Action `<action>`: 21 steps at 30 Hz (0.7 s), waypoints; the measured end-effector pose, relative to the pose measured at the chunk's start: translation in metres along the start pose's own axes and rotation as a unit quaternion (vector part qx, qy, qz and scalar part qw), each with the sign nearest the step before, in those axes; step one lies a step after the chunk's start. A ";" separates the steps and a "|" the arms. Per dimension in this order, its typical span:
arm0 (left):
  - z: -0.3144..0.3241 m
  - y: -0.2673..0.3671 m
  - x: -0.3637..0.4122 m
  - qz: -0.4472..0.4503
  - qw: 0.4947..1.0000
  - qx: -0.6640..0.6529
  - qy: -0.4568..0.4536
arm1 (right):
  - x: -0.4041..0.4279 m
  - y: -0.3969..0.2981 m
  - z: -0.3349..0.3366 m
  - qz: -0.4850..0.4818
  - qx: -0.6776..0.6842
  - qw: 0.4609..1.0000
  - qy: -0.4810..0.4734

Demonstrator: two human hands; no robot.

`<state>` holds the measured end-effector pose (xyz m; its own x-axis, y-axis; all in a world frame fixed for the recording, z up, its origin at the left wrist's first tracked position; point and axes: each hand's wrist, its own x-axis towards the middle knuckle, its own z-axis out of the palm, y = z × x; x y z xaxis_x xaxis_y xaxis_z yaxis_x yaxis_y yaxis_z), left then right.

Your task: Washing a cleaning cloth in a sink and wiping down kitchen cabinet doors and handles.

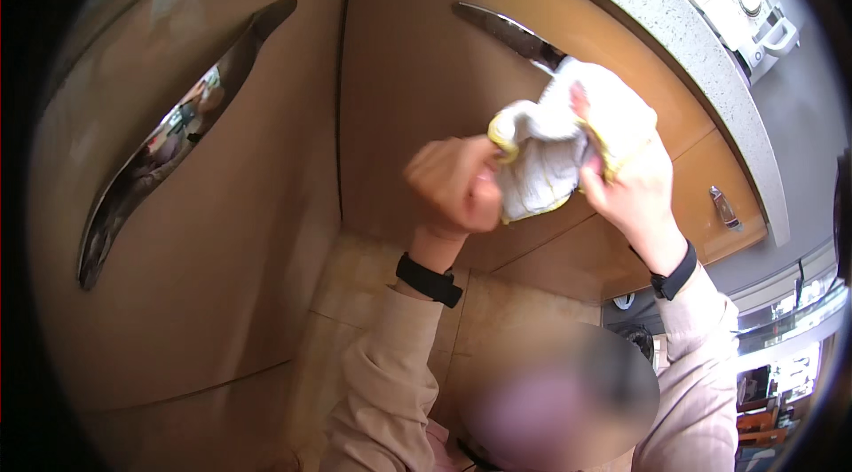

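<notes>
A white cloth with yellow edging [542,169] is bunched between my two hands in front of a brown cabinet door. My left hand [459,182], slightly blurred, is closed in a fist on the cloth's left edge. On the other side, my right hand [632,186] grips the cloth with the thumb showing; its fingers are mostly covered by the folds. Behind the cloth's upper part, the lower end of a curved metal handle [509,33] is hidden. Whether the cloth touches that handle I cannot tell. Black bands are on both wrists.
On the left, a large cabinet panel [266,159] carries a long shiny handle [180,126]. A speckled countertop [665,13] edges the upper right, with a white appliance with knobs [752,6] beyond it. A smaller handle [724,208] sits at right. Below lies a tiled floor [359,279].
</notes>
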<state>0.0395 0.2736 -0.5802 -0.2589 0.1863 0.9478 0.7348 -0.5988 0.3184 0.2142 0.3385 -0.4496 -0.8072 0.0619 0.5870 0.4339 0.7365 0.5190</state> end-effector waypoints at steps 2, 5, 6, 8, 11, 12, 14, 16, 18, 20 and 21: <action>-0.010 0.003 0.003 -0.187 0.971 -0.082 0.120 | -0.017 0.017 -0.001 0.034 0.032 0.999 0.001; 0.001 0.013 0.049 -0.059 0.980 0.171 0.080 | -0.035 0.049 -0.006 0.001 0.036 0.999 0.009; 0.002 0.016 0.052 -0.058 0.980 0.176 0.078 | -0.033 0.045 -0.008 0.000 0.050 0.999 0.007; 0.006 0.020 0.053 -0.059 0.964 0.250 -0.067 | -0.029 0.039 -0.011 0.003 0.058 0.998 0.006; 0.015 0.025 0.048 -0.079 0.979 0.184 -0.046 | -0.037 0.042 -0.011 -0.003 0.062 0.998 0.004; 0.016 0.025 0.049 -0.077 0.981 0.174 -0.036 | -0.037 0.043 -0.007 -0.009 0.072 0.997 0.004; 0.017 0.027 0.048 -0.073 0.982 0.167 -0.038 | -0.036 0.040 -0.003 -0.005 0.075 0.997 0.006; 0.023 0.031 0.049 -0.056 0.985 0.157 -0.035 | -0.034 0.041 -0.008 0.000 0.063 0.998 0.005; 0.031 0.043 0.050 -0.032 0.984 0.165 -0.062 | -0.033 0.041 -0.008 -0.006 0.063 0.998 0.022; 0.042 0.053 0.046 -0.026 0.978 0.184 -0.093 | -0.033 0.038 -0.007 0.003 0.073 0.997 0.006; 0.046 0.054 0.045 -0.027 0.978 0.185 -0.095 | -0.034 0.038 -0.006 0.009 0.080 0.997 -0.012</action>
<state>0.0969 0.2854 -0.5193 -0.2084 0.3713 0.9048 0.9091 -0.2676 0.3192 0.2608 0.3605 -0.4457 -0.8100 0.0905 0.5794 0.3807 0.8327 0.4021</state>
